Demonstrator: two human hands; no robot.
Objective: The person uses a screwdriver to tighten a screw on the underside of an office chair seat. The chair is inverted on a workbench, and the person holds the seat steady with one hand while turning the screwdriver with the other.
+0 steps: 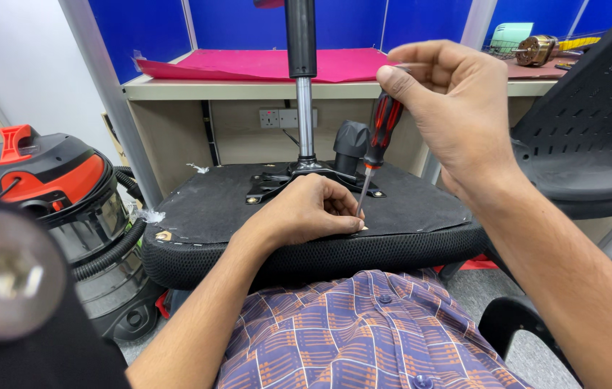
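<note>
An upturned black office chair seat [205,205] lies across my lap, its metal gas column [304,115] pointing up. My right hand [457,108] grips the top of a red and black screwdriver [381,133], held upright with its tip down on the seat's near edge. My left hand [313,210] rests curled on the seat beside the tip, fingers pinched around the spot where the tip meets the underside. Whatever the fingers pinch is hidden. A black mounting plate [277,184] sits at the column's base.
A red, black and steel canister vacuum [54,194] with a ribbed hose stands at the left. A desk with pink sheet [263,65] and blue partition is behind. A black chair backrest [587,137] is at the right. A round metal caster part [7,274] looms near left.
</note>
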